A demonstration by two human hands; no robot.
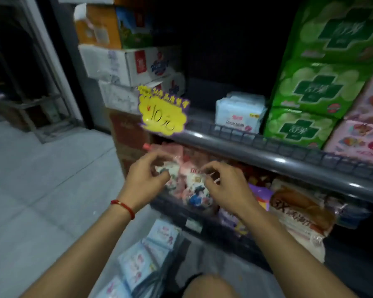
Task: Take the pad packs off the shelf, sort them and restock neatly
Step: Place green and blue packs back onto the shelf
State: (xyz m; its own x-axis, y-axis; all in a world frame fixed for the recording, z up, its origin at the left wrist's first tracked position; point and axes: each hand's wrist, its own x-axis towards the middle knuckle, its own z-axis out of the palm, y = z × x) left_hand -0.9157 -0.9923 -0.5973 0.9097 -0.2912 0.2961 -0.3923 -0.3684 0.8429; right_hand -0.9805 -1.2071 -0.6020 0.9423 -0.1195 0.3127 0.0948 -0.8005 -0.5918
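Here both hands reach into the lower shelf (202, 224), just under the grey rail of the upper shelf (267, 151). The left hand (146, 175) has its fingers curled and pinches the clear wrap of a pink and white pad pack (172, 175) at the left end of that shelf. The right hand (222, 186), fingers bent, pinches the top of a neighbouring pad pack with a blue figure printed on it (197, 194); the two packs touch each other. A red cord bracelet (123, 206) circles the left wrist. On the upper shelf a pale blue pad pack (239, 112) stands alone, just left of a stack of green pad packs (314, 91), with pink packs (357, 138) at the far right. A yellow price tag (163, 110) hangs at the shelf's left end. Near the person's knee, pale blue packs (146, 254) lie in a row on the floor (41, 179). Stacked cartons (125, 63) stand at the far left.
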